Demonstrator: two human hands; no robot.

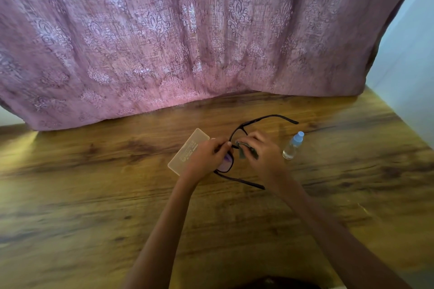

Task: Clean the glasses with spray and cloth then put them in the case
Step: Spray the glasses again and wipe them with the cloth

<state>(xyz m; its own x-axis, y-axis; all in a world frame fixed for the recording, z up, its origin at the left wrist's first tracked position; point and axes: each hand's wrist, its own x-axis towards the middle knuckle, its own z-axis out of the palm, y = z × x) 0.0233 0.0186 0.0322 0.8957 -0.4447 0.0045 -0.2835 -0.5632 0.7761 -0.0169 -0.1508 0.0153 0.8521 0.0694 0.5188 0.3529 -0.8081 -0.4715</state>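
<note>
The left hand is closed around the front of the glasses, pinching the frame at its near lens, with both temples open: 1 reaches away above the right hand and the other runs toward the person below it. The right hand is curled shut on a small grey cloth, pressing it to the far lens just beside the left hand's fingertips. The case lies flat on the table, touching and partly hidden under the left hand on its outer side, and the spray lies tipped over just right of the right hand.
</note>
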